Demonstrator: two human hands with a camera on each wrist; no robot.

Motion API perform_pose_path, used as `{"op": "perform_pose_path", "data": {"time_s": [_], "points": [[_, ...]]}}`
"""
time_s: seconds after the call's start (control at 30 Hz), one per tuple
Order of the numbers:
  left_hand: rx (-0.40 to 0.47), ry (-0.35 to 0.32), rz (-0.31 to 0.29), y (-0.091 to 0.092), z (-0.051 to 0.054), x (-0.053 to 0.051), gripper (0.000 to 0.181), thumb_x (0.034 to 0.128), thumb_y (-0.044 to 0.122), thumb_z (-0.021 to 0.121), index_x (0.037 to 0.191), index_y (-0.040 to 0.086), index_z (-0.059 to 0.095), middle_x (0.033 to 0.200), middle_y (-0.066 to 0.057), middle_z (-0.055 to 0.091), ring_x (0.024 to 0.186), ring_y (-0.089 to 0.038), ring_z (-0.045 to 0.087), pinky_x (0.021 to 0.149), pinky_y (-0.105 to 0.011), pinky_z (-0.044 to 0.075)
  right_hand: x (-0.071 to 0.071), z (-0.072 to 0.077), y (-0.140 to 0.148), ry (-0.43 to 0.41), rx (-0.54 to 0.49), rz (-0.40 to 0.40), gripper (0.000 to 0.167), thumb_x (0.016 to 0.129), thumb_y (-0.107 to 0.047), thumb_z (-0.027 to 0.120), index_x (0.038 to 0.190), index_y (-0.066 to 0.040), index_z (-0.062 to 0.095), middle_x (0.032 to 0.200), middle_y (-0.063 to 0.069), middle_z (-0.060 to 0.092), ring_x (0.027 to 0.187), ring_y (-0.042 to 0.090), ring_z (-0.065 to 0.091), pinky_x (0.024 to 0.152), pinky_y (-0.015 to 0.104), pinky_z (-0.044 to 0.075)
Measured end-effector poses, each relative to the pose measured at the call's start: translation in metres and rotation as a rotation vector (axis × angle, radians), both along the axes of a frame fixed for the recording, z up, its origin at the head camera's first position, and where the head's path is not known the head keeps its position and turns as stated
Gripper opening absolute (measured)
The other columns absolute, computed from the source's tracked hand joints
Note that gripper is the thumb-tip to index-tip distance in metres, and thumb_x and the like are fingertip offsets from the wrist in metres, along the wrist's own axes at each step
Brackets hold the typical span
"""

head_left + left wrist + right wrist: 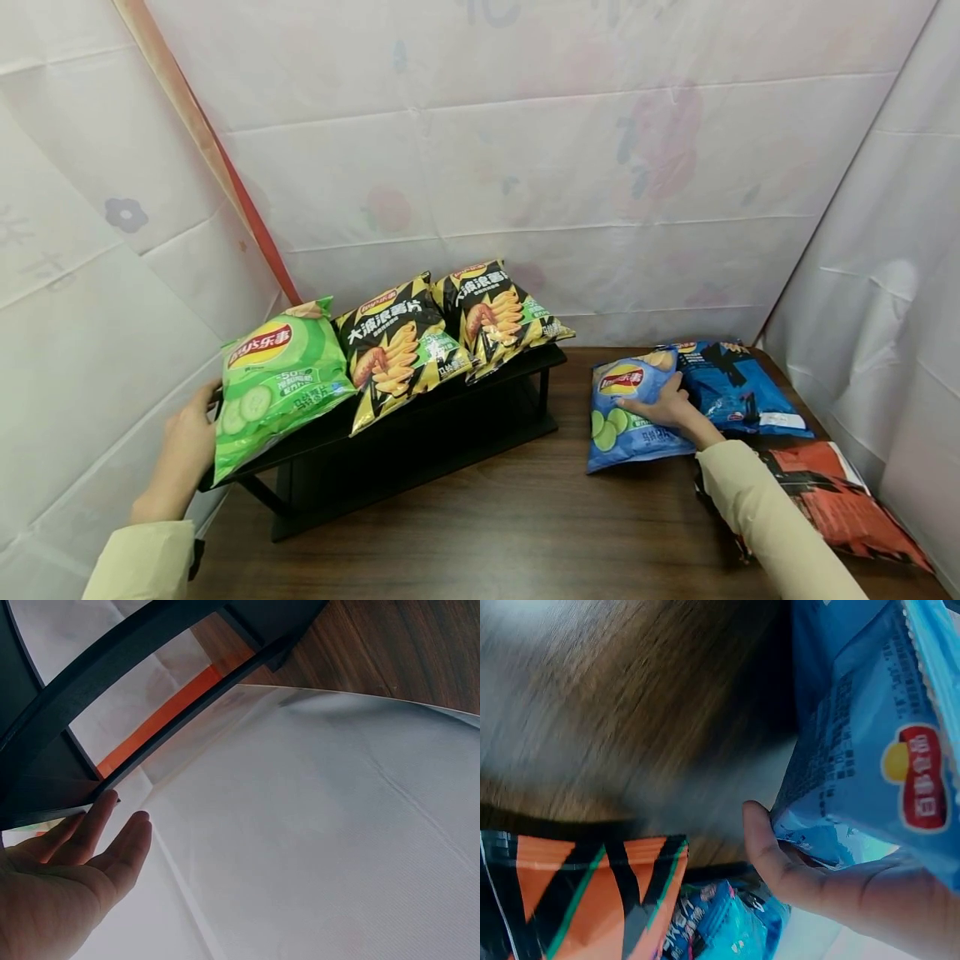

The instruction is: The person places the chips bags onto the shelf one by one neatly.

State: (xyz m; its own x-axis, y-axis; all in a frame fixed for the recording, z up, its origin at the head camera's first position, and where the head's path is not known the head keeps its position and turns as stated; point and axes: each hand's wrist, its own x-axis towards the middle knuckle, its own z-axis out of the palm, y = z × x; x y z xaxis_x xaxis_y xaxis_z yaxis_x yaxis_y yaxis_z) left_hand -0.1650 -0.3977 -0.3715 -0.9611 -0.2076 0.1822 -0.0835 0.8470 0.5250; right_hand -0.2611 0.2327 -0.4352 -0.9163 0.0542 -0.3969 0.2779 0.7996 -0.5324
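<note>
My right hand [663,407] grips a light blue potato chip bag [630,379] by its right side, the thumb across its front. In the right wrist view, a finger curls around the edge of that bag [855,750]. At the left end of a black two-tier shelf [420,450], my left hand [183,450] is beside a green chip bag [281,367]. The left wrist view has this hand [71,881] with loosely extended fingers at the shelf's end [52,799]; its thumb is hidden. Two black-and-yellow chip bags [397,346] [498,312] lean beside the green one on the top tier.
A darker blue bag [738,387] lies behind my right hand at the table's right. Nearer, a red-and-black bag [840,500] is partly covered by my right sleeve [772,517]. White cloth walls [525,150] enclose the brown wooden table [480,533].
</note>
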Motion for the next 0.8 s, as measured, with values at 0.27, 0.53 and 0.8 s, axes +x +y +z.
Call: {"op": "perform_pose_path", "data": {"time_s": [0.27,0.53,0.8], "points": [[-0.018,0.003,0.009,0.0,-0.002,0.0,0.069,0.0948,0.042,0.04,0.141,-0.006,0.024,0.127,-0.038,0.042,0.112,-0.055,0.039,0.086,-0.066,0.034,-0.004,-0.007,-0.002,0.014,-0.087,-0.016,0.114,0.083,-0.043,0.058,0.132,0.013,-0.028,0.135,0.049,-0.004,0.128,0.059,0.002,0.108,0.062,0.013],[0.01,-0.016,0.006,-0.001,-0.002,0.0,0.072,0.0943,0.044,0.04,0.143,-0.004,0.019,0.13,-0.038,0.039,0.114,-0.055,0.036,0.086,-0.067,0.033,-0.001,-0.01,0.001,-0.012,-0.158,-0.028,0.107,0.085,-0.036,0.056,0.134,0.005,-0.031,0.137,0.046,-0.005,0.128,0.057,0.004,0.108,0.062,0.013],[0.006,-0.011,0.009,0.0,-0.001,0.0,0.07,0.0948,0.043,0.039,0.142,-0.005,0.021,0.128,-0.038,0.04,0.114,-0.055,0.038,0.086,-0.066,0.033,-0.003,-0.021,0.009,0.032,-0.194,-0.039,0.105,0.084,-0.029,0.058,0.138,-0.002,-0.028,0.139,0.042,0.001,0.128,0.056,0.008,0.106,0.064,0.012]]}}
